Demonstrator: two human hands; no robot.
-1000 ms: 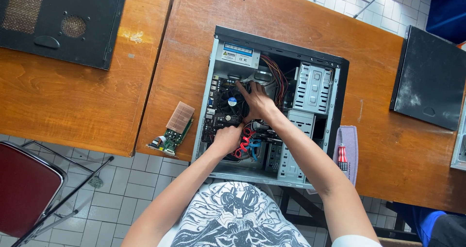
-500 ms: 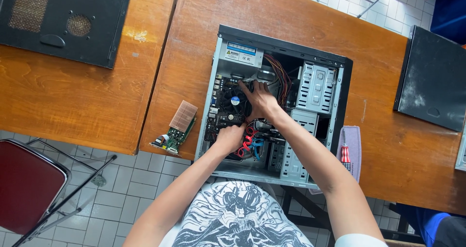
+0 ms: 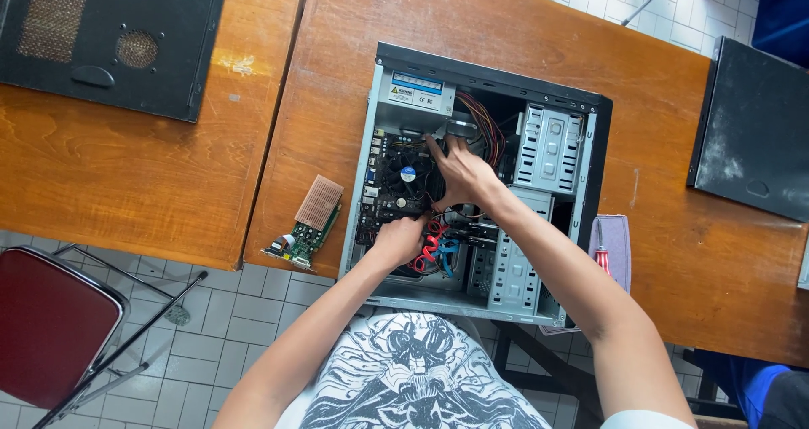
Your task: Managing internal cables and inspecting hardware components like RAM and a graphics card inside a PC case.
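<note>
- Head view: an open computer case lies on its side on a wooden table, and both hands of the person are inside it.
- The right hand rests over the motherboard, at the right edge of the black cooler fan. Its fingers are stretched toward the far end of the case and spread a little, the tips lying by the cable bundle under the power supply. I cannot tell if they pinch anything.
- The left hand is at the near edge of the motherboard, just below the fan, beside the red and blue cables. Its fingers are curled down; what they press or hold is hidden.
- Compared with half a second ago, both hands sit at almost the same places; the picture mainly shifts. So the work around the fan is going on, nothing is lifted out.
- An expansion card lies on the table left of the case, apart from both hands. A screwdriver with red handle lies on a cloth at the right side.
- A black side panel lies on the other table.
</note>
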